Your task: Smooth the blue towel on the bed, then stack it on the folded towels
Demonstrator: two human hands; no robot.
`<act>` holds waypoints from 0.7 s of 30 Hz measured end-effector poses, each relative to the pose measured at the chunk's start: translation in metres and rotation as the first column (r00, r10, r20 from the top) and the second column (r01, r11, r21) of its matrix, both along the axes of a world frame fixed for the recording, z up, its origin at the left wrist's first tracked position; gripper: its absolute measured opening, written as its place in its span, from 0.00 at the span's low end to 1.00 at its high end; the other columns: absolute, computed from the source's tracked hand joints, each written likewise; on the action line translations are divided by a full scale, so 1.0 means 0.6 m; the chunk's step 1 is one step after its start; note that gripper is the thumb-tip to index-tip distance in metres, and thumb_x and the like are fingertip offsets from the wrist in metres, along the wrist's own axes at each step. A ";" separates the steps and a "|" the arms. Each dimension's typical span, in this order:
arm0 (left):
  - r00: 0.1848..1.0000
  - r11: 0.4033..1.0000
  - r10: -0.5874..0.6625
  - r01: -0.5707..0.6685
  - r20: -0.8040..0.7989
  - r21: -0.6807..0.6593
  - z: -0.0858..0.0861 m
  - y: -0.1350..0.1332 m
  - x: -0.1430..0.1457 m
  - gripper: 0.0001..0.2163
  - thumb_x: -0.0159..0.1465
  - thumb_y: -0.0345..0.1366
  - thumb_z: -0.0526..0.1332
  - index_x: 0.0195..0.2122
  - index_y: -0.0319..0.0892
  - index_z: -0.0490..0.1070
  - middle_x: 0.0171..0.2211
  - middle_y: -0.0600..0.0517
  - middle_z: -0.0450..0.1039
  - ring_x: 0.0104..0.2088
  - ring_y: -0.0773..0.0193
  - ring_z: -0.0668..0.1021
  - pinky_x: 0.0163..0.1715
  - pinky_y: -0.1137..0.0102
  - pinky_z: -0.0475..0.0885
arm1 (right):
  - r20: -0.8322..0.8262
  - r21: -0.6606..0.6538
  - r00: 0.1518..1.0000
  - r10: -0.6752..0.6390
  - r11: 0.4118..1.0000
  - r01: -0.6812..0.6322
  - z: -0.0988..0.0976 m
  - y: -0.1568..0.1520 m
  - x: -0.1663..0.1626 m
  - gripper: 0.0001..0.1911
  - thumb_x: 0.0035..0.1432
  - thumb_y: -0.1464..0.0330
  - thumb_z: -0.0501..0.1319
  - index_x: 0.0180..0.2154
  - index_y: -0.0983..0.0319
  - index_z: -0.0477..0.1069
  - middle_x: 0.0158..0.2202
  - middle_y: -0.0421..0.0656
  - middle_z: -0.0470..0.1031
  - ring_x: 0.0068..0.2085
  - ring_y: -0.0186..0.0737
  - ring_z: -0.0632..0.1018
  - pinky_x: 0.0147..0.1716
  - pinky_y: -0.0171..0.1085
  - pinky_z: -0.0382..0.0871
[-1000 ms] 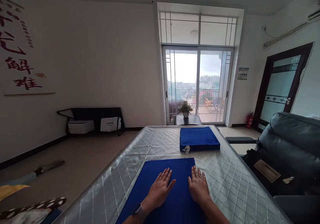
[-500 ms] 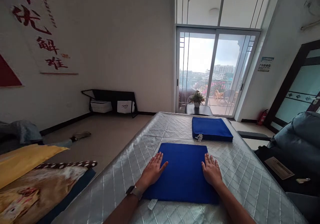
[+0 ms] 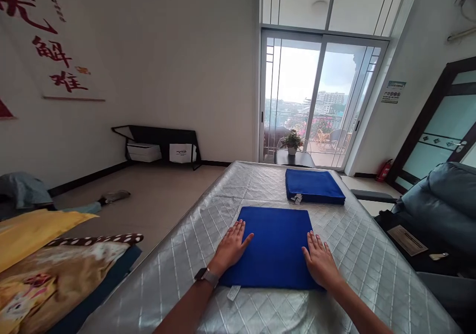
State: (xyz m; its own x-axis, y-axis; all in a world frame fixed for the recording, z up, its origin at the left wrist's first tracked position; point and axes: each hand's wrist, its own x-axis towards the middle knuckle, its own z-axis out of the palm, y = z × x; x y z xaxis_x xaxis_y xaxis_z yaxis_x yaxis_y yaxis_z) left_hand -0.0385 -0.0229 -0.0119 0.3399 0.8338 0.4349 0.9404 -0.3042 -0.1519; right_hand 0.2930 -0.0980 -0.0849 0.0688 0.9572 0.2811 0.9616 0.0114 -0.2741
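Observation:
In front of me a flat blue square of cloth (image 3: 275, 249) lies on the silver quilted table cover (image 3: 186, 269), a white tag (image 3: 233, 293) sticking out at its near edge. My left hand (image 3: 231, 247) rests flat on its left edge, fingers stretched forward and thumb out over the cloth. On the right edge lies my right hand (image 3: 320, 258), palm down with fingers extended. Neither hand grips anything. Farther back on the right is a stack of similar blue cloths (image 3: 315, 185), with white tags at its near left corner.
A dark armchair (image 3: 442, 215) holding a brown card (image 3: 408, 240) stands at the right. To the left is a patterned blanket (image 3: 78, 264) with a yellow cloth (image 3: 40, 232). Behind the table are a potted plant (image 3: 292, 143) and a sliding glass door (image 3: 290, 76).
The view has shifted slightly. My right hand has slid a little outward and nearer along the cloth's right edge; my left hand stays on the left edge. The stack is unmoved.

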 end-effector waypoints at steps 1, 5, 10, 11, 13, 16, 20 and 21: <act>1.000 1.000 -0.005 0.005 0.000 0.005 0.000 0.000 0.000 0.39 0.74 0.58 0.39 0.72 0.28 0.54 0.73 0.34 0.51 0.73 0.49 0.57 0.71 0.53 0.55 | -0.015 0.000 1.000 0.008 1.000 -0.008 -0.008 -0.010 -0.001 0.35 0.73 0.57 0.39 0.74 0.66 0.43 0.76 0.44 0.39 0.75 0.46 0.44 0.72 0.50 0.37; 1.000 0.999 -0.011 0.012 -0.015 0.033 0.000 -0.004 -0.002 0.38 0.74 0.57 0.40 0.71 0.28 0.55 0.72 0.35 0.52 0.72 0.50 0.58 0.71 0.53 0.55 | -0.074 0.013 0.997 0.013 1.000 -0.012 -0.026 -0.037 -0.007 0.36 0.73 0.54 0.39 0.74 0.65 0.42 0.76 0.41 0.38 0.76 0.44 0.43 0.72 0.49 0.36; 0.999 0.993 0.012 -0.007 -0.041 0.122 0.009 -0.023 0.020 0.37 0.73 0.58 0.42 0.70 0.31 0.58 0.71 0.36 0.55 0.72 0.49 0.60 0.71 0.51 0.55 | -0.140 0.031 0.990 0.016 0.999 -0.012 -0.020 -0.044 -0.009 0.35 0.72 0.55 0.39 0.74 0.65 0.45 0.76 0.41 0.39 0.75 0.44 0.44 0.73 0.50 0.35; 0.999 0.993 -0.006 0.012 -0.051 0.116 0.009 -0.031 0.036 0.37 0.74 0.58 0.42 0.70 0.31 0.58 0.72 0.36 0.55 0.72 0.49 0.59 0.71 0.51 0.55 | -0.147 0.034 0.989 0.020 0.999 -0.015 -0.019 -0.044 -0.009 0.35 0.72 0.55 0.39 0.74 0.65 0.45 0.76 0.41 0.39 0.75 0.44 0.44 0.72 0.50 0.35; 0.994 0.994 -0.087 0.091 -0.073 0.055 0.002 -0.056 0.080 0.36 0.74 0.57 0.41 0.71 0.34 0.57 0.72 0.39 0.54 0.72 0.51 0.59 0.71 0.53 0.57 | -0.156 0.035 0.987 0.026 0.999 -0.021 -0.016 -0.046 -0.008 0.35 0.72 0.55 0.39 0.74 0.65 0.46 0.76 0.41 0.39 0.75 0.44 0.44 0.72 0.50 0.35; 0.952 0.956 -0.289 0.282 -0.098 -0.087 -0.024 -0.104 0.172 0.33 0.75 0.56 0.41 0.73 0.38 0.53 0.73 0.43 0.53 0.73 0.54 0.58 0.70 0.55 0.59 | -0.154 0.024 0.988 0.025 0.999 -0.021 -0.015 -0.048 -0.006 0.35 0.72 0.56 0.39 0.74 0.65 0.46 0.76 0.42 0.39 0.75 0.45 0.44 0.72 0.50 0.35; 0.867 0.859 -0.491 0.465 -0.088 -0.215 -0.065 -0.152 0.270 0.33 0.75 0.54 0.42 0.75 0.39 0.46 0.75 0.44 0.46 0.74 0.55 0.52 0.73 0.57 0.53 | -0.084 0.016 0.994 0.065 0.998 -0.064 -0.019 -0.046 -0.002 0.34 0.72 0.61 0.40 0.74 0.66 0.45 0.76 0.43 0.37 0.75 0.46 0.43 0.72 0.52 0.35; 0.858 0.848 -0.507 0.480 -0.079 -0.226 -0.070 -0.157 0.279 0.33 0.75 0.53 0.41 0.75 0.39 0.44 0.75 0.44 0.44 0.74 0.55 0.51 0.73 0.56 0.52 | -0.071 0.019 0.995 0.073 0.997 -0.072 -0.020 -0.045 -0.001 0.33 0.72 0.62 0.40 0.74 0.65 0.46 0.76 0.43 0.37 0.75 0.46 0.43 0.72 0.52 0.35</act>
State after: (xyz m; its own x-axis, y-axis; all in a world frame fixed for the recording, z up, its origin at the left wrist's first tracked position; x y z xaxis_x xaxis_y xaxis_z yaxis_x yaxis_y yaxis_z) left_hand 0.1287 -0.1169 -0.0541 0.7712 0.6019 0.2072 0.6332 -0.7586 -0.1535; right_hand 0.2924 -0.1251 -0.0971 0.0195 0.9557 0.2938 0.9361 0.0857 -0.3411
